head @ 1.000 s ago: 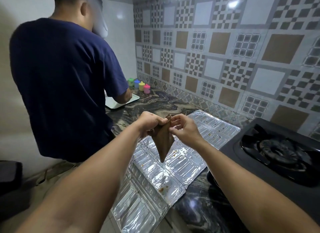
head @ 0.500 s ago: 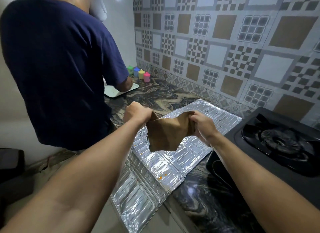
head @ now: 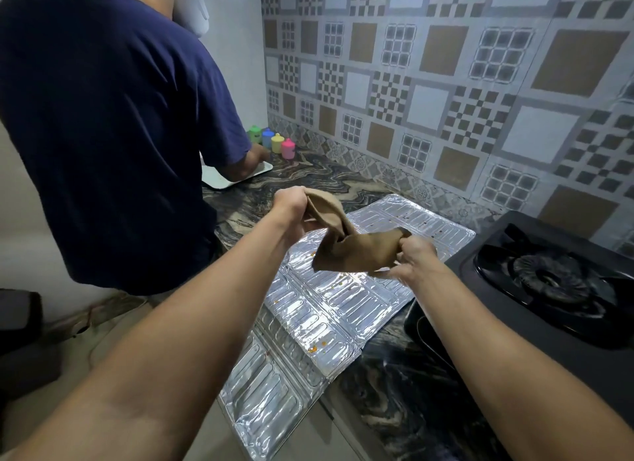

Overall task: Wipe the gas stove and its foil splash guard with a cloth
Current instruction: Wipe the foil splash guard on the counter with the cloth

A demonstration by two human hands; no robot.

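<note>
Gripping cloth, both hands

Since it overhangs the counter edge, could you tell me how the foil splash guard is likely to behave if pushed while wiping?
The foil splash guard looks thin and light, so it would probably slide on the polished counter. Its creased panels suggest it bends at the folds. The overhanging end may sag or tip under pressure.
</note>
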